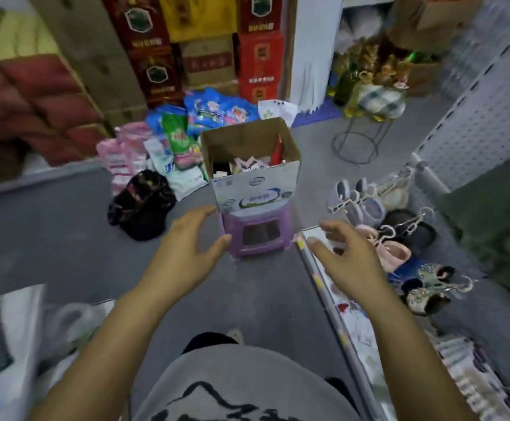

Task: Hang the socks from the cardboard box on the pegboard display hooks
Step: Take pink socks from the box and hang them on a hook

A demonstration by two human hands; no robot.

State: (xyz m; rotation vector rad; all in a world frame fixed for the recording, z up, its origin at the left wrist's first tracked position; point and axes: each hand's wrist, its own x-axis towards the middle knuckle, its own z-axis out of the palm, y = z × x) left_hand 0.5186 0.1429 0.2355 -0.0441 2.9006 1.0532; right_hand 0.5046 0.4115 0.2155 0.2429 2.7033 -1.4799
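An open cardboard box (255, 180) stands on a purple plastic stool (256, 233) in the aisle ahead. Packaged socks (249, 165) lie inside it, pale and dark ones, with a red item at the right wall. My left hand (187, 250) reaches toward the stool's left side, fingers spread, holding nothing. Right of the stool, my right hand (346, 256) hovers with its fingers loosely extended and empty. A white pegboard (484, 117) rises on the right.
Slippers on hangers (399, 238) hang along the lower right shelf. A black bag (143, 205) and bright packets (181, 141) lie on the grey floor left of the box. Red cartons (260, 50) are stacked behind. A wire stand (358, 141) stands at the back right.
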